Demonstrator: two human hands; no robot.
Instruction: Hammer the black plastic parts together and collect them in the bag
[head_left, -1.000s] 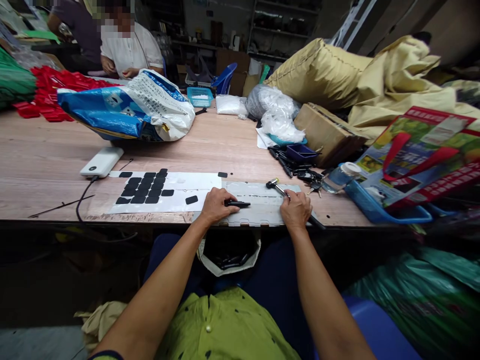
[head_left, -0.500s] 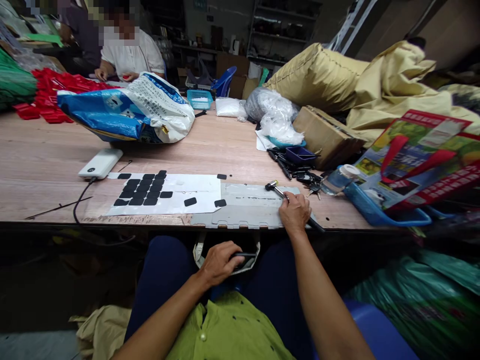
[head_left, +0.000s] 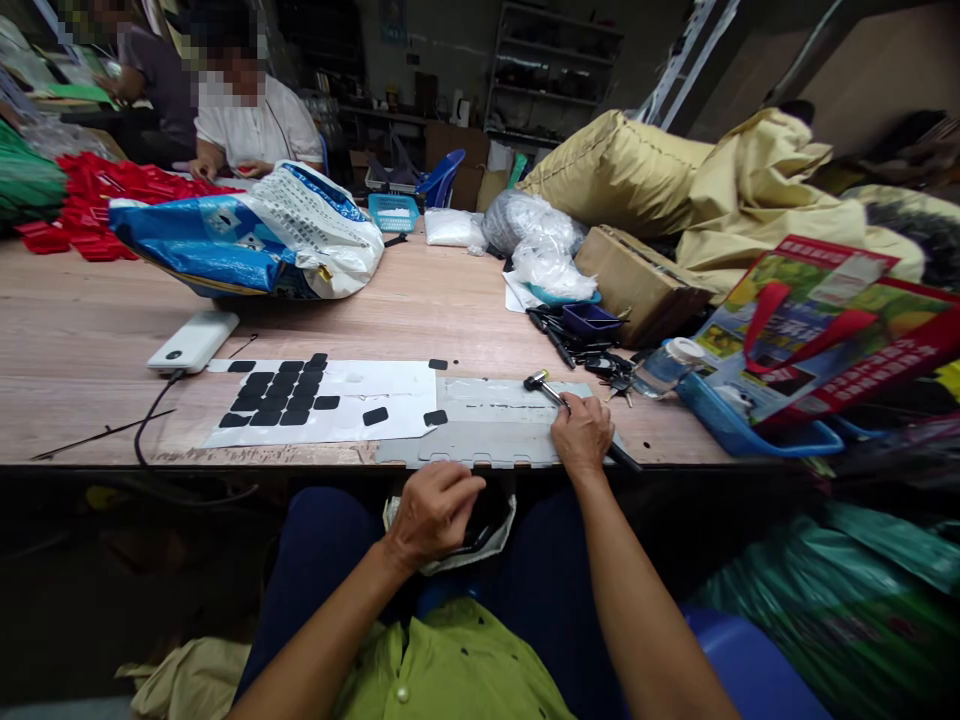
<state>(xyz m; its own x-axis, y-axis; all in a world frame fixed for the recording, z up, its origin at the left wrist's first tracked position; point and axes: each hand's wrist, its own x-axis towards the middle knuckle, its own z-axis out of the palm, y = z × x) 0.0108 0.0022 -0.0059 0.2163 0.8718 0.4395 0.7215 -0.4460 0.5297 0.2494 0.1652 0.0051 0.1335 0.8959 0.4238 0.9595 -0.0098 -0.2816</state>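
My right hand (head_left: 583, 432) is closed around the dark handle of a small hammer (head_left: 551, 390), whose head lies over the grey sheet (head_left: 502, 418) near the table's front edge. My left hand (head_left: 435, 508) hovers above an open white-rimmed bag (head_left: 504, 540) between my knees, fingers curled together. What they hold, if anything, is hidden. Dark pieces show inside the bag. On the table, left of the grey sheet, a white sheet (head_left: 375, 380) carries rows of black rounded patches (head_left: 264, 392), with a few more patches scattered toward its right end.
Behind the white sheet lie a white power bank (head_left: 193, 342) with a cable and a blue-white sack (head_left: 255, 235). To the right are black pen-like parts (head_left: 555, 335), keys, a bottle (head_left: 667, 365), a blue tray (head_left: 787, 440) and a cardboard box (head_left: 641, 285). Two people sit across the table.
My left hand has risen from the bag toward the table edge. The dark rod that stuck out from its fingers no longer shows there. My right hand keeps its hold on the hammer.
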